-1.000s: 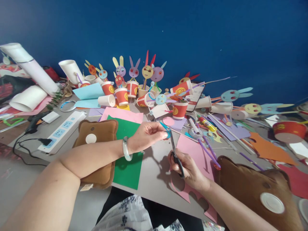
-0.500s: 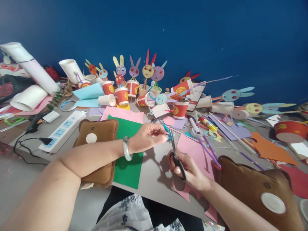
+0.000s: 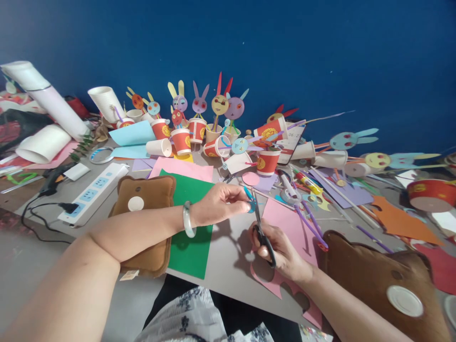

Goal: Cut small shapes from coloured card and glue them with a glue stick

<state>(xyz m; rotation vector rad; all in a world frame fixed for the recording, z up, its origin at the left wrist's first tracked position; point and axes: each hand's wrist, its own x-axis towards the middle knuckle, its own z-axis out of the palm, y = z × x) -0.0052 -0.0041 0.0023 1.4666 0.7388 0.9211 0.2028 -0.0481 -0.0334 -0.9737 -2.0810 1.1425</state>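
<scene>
Between the thumb and fingers of my left hand (image 3: 228, 204) is a small piece of blue paper (image 3: 252, 205), pinched above the table. My right hand (image 3: 276, 249) grips black-handled scissors (image 3: 261, 232) with fingers in the loops. The blades point up and away from me and lie against the blue piece; they look almost closed. Under my right hand lies a pink paper sheet (image 3: 285, 223) with rounded cut-outs along its edge. A green paper sheet (image 3: 192, 247) lies beneath my left wrist.
Brown plush cushions lie at left (image 3: 142, 237) and right (image 3: 377, 280). A power strip (image 3: 94, 192) sits at the left. Along the blue wall stand red paper cups (image 3: 181, 141) with paper rabbit heads (image 3: 220, 105). Purple paper (image 3: 342, 187), orange paper (image 3: 402, 221) and pipe cleaners (image 3: 309, 223) lie at right.
The blue piece has shifted slightly in my left fingers, and a thin blue sliver now shows to the right of the blades. Both hands stay nearly in place.
</scene>
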